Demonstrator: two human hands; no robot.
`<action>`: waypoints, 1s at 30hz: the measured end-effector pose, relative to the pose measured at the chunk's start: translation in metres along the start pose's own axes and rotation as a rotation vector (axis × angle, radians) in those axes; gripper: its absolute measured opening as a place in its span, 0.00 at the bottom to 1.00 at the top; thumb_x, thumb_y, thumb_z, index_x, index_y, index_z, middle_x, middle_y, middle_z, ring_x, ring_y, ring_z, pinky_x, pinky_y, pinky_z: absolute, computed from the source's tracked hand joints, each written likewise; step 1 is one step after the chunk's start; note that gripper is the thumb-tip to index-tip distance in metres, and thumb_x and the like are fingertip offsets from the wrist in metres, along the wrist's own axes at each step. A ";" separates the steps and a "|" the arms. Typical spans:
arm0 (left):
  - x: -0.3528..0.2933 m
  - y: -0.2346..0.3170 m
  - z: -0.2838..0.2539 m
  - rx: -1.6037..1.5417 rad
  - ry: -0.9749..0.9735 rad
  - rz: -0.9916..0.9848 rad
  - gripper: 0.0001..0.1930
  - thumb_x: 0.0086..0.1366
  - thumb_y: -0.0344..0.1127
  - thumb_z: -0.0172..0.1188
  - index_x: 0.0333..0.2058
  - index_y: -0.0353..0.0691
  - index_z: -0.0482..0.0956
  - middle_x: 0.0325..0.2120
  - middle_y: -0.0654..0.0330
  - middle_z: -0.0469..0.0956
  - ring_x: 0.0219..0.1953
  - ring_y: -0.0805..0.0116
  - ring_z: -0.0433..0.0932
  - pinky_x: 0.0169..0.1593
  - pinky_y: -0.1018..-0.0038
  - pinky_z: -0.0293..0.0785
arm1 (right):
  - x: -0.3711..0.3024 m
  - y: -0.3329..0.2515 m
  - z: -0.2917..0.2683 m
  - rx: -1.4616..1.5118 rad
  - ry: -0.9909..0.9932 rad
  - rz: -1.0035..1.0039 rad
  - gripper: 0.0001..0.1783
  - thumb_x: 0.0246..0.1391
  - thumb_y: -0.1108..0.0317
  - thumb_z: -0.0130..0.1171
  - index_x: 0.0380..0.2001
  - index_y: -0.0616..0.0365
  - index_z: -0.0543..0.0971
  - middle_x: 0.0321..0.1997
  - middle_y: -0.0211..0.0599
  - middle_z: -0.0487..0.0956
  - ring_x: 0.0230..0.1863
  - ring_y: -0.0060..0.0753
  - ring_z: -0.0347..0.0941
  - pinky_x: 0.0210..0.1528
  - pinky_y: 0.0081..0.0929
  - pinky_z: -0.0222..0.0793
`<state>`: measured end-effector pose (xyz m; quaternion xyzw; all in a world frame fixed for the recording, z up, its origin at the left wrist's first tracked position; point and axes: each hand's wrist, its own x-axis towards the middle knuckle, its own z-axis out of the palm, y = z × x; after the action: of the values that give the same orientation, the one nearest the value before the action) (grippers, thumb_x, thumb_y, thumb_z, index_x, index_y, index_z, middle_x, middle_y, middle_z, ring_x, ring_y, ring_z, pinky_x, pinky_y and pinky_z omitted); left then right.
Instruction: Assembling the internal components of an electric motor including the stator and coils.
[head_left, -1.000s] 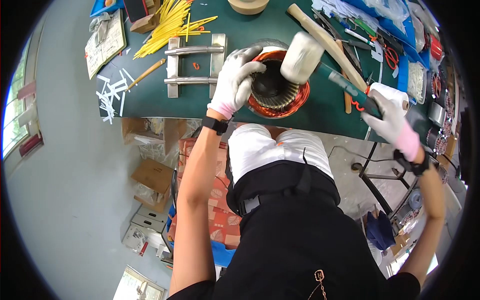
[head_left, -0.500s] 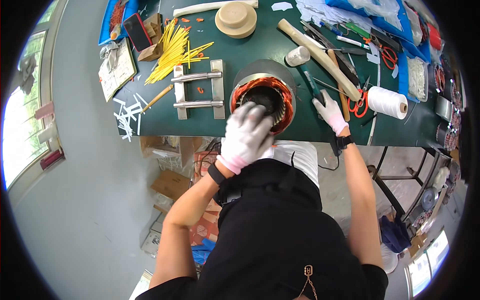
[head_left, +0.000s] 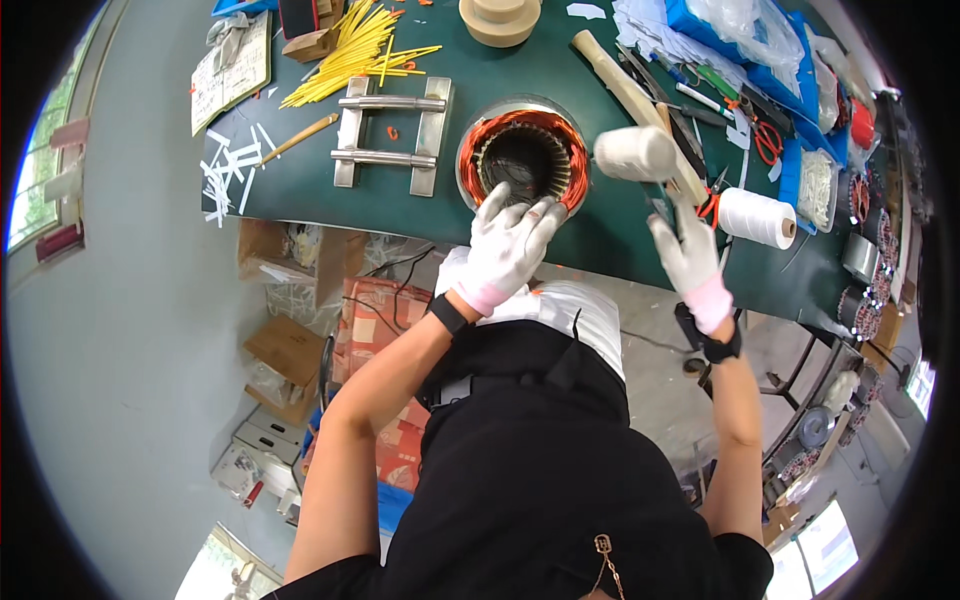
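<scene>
A round motor stator [head_left: 577, 170] with a ring of orange-red copper windings stands at the near edge of the green table. My left hand [head_left: 508, 245], in a white glove with a pink cuff, lies on the near side of the windings. Its fingers are stretched out and hold nothing. To the right of the stator, my gloved right hand [head_left: 690, 250] grips a white-headed mallet [head_left: 635, 153] by its dark handle. The mallet's head is lifted and apart from the stator; part of the handle is hidden by my fingers.
Left of the stator is a metal frame with two bars [head_left: 390, 157]. Yellow sticks [head_left: 350, 60] and white strips [head_left: 232, 172] lie beyond it. To the right are a wooden bar [head_left: 612, 75], scissors [head_left: 768, 143] and a white thread spool [head_left: 757, 217]. A round beige block [head_left: 500, 22] sits behind.
My right hand has lifted the mallet off the table, its head now nearer the stator. My left hand has settled on the near windings. The whole view has shifted slightly.
</scene>
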<state>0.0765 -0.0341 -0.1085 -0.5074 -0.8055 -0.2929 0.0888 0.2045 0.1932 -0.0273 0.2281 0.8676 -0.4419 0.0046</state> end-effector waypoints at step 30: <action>0.023 -0.092 -0.045 -0.029 -0.248 0.571 0.16 0.52 0.37 0.63 0.43 0.53 0.83 0.47 0.68 0.81 0.38 0.71 0.78 0.58 0.62 0.73 | 0.018 0.018 0.011 -0.536 -0.080 -0.028 0.14 0.66 0.58 0.56 0.45 0.55 0.71 0.25 0.53 0.78 0.28 0.59 0.78 0.28 0.52 0.70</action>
<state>-0.0215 -0.0705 -0.0965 -0.7464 -0.6306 -0.2036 0.0612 0.1935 0.2013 -0.0517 0.1893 0.9557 -0.2052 0.0930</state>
